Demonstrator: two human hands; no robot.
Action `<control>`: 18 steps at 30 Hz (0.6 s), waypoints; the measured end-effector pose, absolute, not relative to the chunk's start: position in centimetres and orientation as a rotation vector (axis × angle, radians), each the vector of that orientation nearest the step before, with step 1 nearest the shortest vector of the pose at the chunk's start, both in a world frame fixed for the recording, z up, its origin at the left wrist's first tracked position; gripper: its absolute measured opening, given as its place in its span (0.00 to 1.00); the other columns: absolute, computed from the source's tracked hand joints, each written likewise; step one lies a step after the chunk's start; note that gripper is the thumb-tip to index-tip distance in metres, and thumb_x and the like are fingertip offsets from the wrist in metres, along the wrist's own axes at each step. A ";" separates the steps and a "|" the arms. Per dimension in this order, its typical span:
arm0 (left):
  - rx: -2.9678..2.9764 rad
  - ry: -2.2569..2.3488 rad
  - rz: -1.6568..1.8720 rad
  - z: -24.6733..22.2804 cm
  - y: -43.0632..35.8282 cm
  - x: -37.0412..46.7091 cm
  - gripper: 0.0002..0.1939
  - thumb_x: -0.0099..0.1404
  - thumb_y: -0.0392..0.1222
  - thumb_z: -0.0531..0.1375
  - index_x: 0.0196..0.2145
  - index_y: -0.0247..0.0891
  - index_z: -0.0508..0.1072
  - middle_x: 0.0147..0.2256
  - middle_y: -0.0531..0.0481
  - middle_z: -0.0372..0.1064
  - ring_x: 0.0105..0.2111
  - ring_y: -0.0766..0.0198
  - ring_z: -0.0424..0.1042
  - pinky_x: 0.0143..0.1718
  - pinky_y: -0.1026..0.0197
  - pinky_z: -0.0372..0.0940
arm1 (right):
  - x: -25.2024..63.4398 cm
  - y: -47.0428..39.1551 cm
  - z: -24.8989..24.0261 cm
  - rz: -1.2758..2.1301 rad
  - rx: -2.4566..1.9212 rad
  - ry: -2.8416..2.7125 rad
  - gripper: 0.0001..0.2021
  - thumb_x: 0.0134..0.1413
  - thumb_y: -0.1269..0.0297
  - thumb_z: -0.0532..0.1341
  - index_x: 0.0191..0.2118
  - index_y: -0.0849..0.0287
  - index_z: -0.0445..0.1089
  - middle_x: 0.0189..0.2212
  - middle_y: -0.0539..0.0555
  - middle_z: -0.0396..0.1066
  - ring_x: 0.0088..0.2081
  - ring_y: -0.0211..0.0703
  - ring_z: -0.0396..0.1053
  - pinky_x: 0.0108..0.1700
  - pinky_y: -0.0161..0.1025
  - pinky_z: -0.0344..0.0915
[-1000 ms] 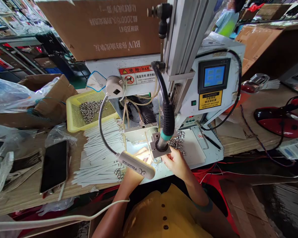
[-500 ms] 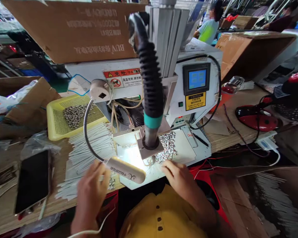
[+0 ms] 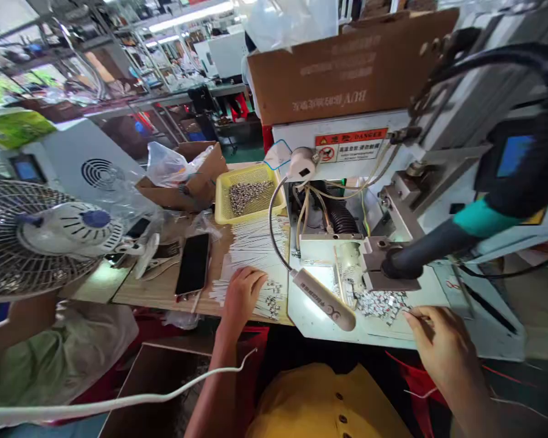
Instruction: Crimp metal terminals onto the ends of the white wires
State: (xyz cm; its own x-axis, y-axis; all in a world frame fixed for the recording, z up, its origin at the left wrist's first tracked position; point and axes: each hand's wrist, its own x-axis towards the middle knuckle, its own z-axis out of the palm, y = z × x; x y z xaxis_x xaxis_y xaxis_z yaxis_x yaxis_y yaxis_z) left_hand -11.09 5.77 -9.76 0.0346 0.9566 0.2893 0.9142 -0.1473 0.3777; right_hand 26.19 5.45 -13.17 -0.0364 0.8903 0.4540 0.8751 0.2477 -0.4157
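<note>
My left hand point(image 3: 243, 298) lies over the white strips point(image 3: 256, 243) on the wooden table, left of the machine. Its fingers are closed together beside the small parts at the strip ends point(image 3: 273, 301); what they hold, if anything, is hidden. My right hand point(image 3: 445, 344) is at the front right of the white work plate point(image 3: 319, 325). Thumb and forefinger pinch at the edge of a pile of small metal-and-white pieces point(image 3: 381, 304); the thing between them is too small to name. Between my hands hangs a gooseneck lamp point(image 3: 324, 299), below the soldering-like machine head point(image 3: 393, 264).
A yellow basket point(image 3: 219, 198) of small metal parts stands behind the strips. Further left are a phone point(image 3: 193, 264), an open carton point(image 3: 201, 179) and a fan point(image 3: 41, 237). Another person's arm point(image 3: 31, 319) shows at far left. A white cable point(image 3: 164, 396) crosses in front.
The view has swung left, bringing in the fan and a person beside me. My left hand has moved from behind the lamp to the strips. My right hand stays near the pile, slightly further right.
</note>
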 end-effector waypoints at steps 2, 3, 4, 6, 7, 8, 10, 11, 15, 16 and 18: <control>2.186 2.032 0.737 -9.4 6.9 -10.2 0.10 0.65 0.37 0.54 0.35 0.39 0.76 0.35 0.47 0.72 0.38 0.59 0.69 0.43 0.56 0.65 | 26.2 5.1 -12.4 0.069 -1.668 -1.830 0.21 0.58 0.45 0.49 0.28 0.57 0.65 0.24 0.58 0.71 0.28 0.51 0.68 0.31 0.43 0.63; 2.183 2.052 0.718 -9.2 7.5 -9.7 0.10 0.65 0.36 0.54 0.35 0.39 0.76 0.36 0.47 0.72 0.39 0.59 0.69 0.43 0.56 0.65 | 26.2 4.9 -11.9 0.102 -1.708 -1.779 0.21 0.57 0.44 0.50 0.29 0.57 0.66 0.25 0.58 0.72 0.27 0.50 0.70 0.30 0.42 0.63; 2.180 2.075 0.685 -9.1 8.0 -9.3 0.09 0.64 0.35 0.54 0.34 0.39 0.76 0.36 0.47 0.72 0.39 0.58 0.68 0.43 0.56 0.65 | 26.1 4.6 -11.5 0.156 -1.741 -1.720 0.21 0.56 0.43 0.51 0.30 0.57 0.66 0.25 0.57 0.73 0.27 0.49 0.71 0.30 0.41 0.64; 2.175 2.125 0.584 -9.0 8.7 -8.5 0.09 0.63 0.33 0.55 0.33 0.39 0.75 0.36 0.47 0.71 0.40 0.56 0.67 0.42 0.55 0.64 | 25.8 4.1 -10.8 0.367 -1.759 -1.629 0.18 0.53 0.45 0.56 0.33 0.57 0.68 0.26 0.56 0.75 0.27 0.47 0.73 0.30 0.38 0.66; 2.171 2.150 0.529 -9.0 8.9 -8.3 0.08 0.63 0.33 0.56 0.33 0.39 0.75 0.36 0.47 0.71 0.40 0.55 0.67 0.42 0.55 0.64 | 25.7 3.9 -10.6 0.519 -1.734 -1.607 0.17 0.52 0.46 0.57 0.34 0.56 0.69 0.26 0.55 0.75 0.27 0.46 0.73 0.30 0.37 0.67; 2.168 2.171 0.477 -8.9 9.1 -8.1 0.08 0.62 0.32 0.56 0.32 0.39 0.75 0.36 0.47 0.71 0.40 0.54 0.67 0.42 0.54 0.64 | 25.5 3.9 -10.6 0.683 -1.691 -1.600 0.16 0.52 0.47 0.58 0.35 0.56 0.70 0.26 0.54 0.75 0.27 0.45 0.73 0.28 0.35 0.68; 2.173 2.181 0.401 -8.8 9.2 -7.9 0.08 0.63 0.32 0.55 0.31 0.40 0.74 0.36 0.47 0.70 0.40 0.55 0.66 0.41 0.55 0.64 | 25.2 4.1 -10.8 0.951 -1.591 -1.594 0.16 0.53 0.49 0.58 0.35 0.57 0.71 0.24 0.54 0.75 0.24 0.42 0.72 0.24 0.33 0.66; 2.181 2.173 0.374 -8.7 9.3 -7.9 0.08 0.63 0.32 0.55 0.31 0.40 0.73 0.36 0.47 0.70 0.40 0.55 0.66 0.41 0.55 0.64 | 25.0 4.3 -11.0 1.016 -1.560 -1.578 0.16 0.53 0.50 0.58 0.35 0.58 0.72 0.24 0.54 0.74 0.23 0.41 0.71 0.21 0.32 0.65; 2.234 2.141 0.309 -8.6 9.5 -8.1 0.09 0.65 0.33 0.52 0.32 0.38 0.72 0.37 0.45 0.69 0.41 0.56 0.67 0.43 0.55 0.63 | 24.4 5.0 -11.0 1.002 -1.496 -1.462 0.14 0.56 0.53 0.57 0.37 0.59 0.70 0.25 0.54 0.73 0.20 0.37 0.66 0.20 0.32 0.64; 2.246 2.142 0.300 -8.6 9.5 -8.3 0.09 0.65 0.33 0.52 0.32 0.38 0.71 0.37 0.45 0.69 0.41 0.55 0.67 0.44 0.55 0.63 | 24.3 5.0 -10.8 1.009 -1.469 -1.447 0.14 0.57 0.54 0.57 0.39 0.59 0.70 0.25 0.54 0.73 0.20 0.36 0.65 0.21 0.33 0.64; 2.255 2.130 0.317 -8.7 9.5 -8.6 0.10 0.65 0.33 0.50 0.32 0.38 0.71 0.36 0.45 0.69 0.40 0.55 0.67 0.43 0.54 0.63 | 24.1 5.1 -10.4 1.064 -1.425 -1.422 0.14 0.58 0.55 0.57 0.43 0.59 0.68 0.27 0.53 0.73 0.17 0.34 0.62 0.22 0.33 0.65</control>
